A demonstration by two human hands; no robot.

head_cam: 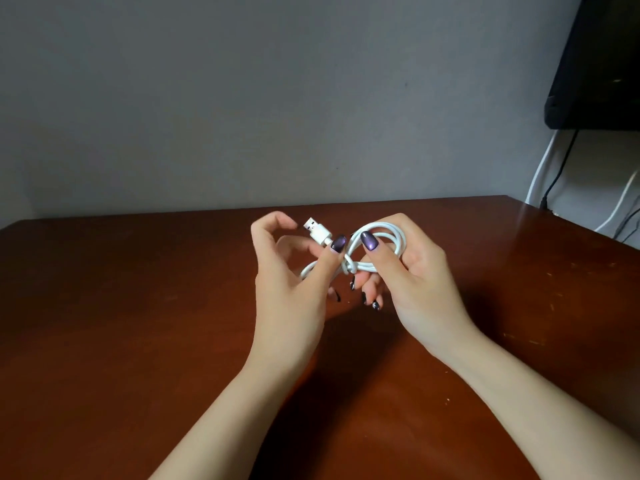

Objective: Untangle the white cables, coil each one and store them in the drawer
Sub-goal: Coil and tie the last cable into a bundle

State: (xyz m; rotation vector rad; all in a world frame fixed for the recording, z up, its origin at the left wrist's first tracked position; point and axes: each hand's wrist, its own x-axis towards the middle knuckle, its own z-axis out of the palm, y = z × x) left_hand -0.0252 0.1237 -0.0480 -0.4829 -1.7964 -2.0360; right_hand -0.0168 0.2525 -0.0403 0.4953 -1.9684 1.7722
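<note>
Head view, 2 hands (287, 289) (415, 275), looped white cable (377, 233)

Dim and warm, lit softly from overhead. Dark, blurry-edged shadow pooled in the middle of the counter (104, 306). Pale sheen along its far right edge. Wall (242, 98) flat grey, dimmer toward the left corner. Slightly soft throughout, with compression smear. Bowed lines at the sides.
</note>
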